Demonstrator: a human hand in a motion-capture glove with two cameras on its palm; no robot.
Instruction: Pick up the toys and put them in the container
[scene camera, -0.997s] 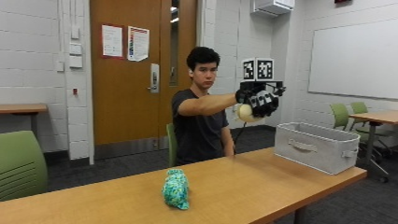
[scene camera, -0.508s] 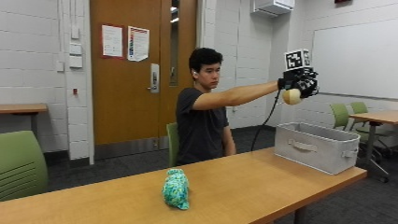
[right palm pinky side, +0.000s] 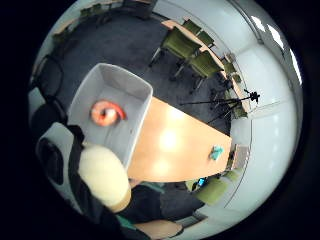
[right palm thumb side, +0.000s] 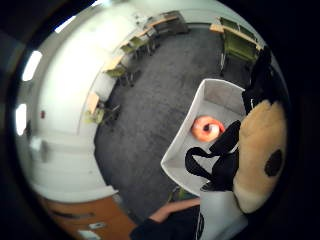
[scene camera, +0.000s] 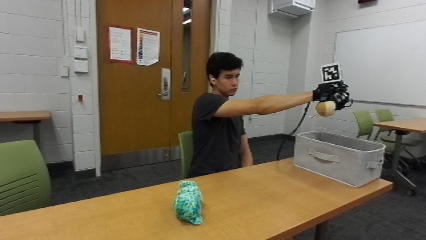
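1. Outside view: my right hand (scene camera: 331, 95) is held out at arm's length, fingers curled round a tan toy (scene camera: 325, 108) — above the grey bin (scene camera: 336, 159) at the table's (scene camera: 266, 195) far end.
2. Palm views: the bin's open top lies below the hand, slightly off to one side; a drop needs the toy fully over the opening.
3. An orange ring (right palm thumb side: 207, 128) sits inside the bin.
4. A teal toy (scene camera: 189, 201) lies on the table, well apart.
5. Fingers mostly hidden — the toy's shape is unclear.
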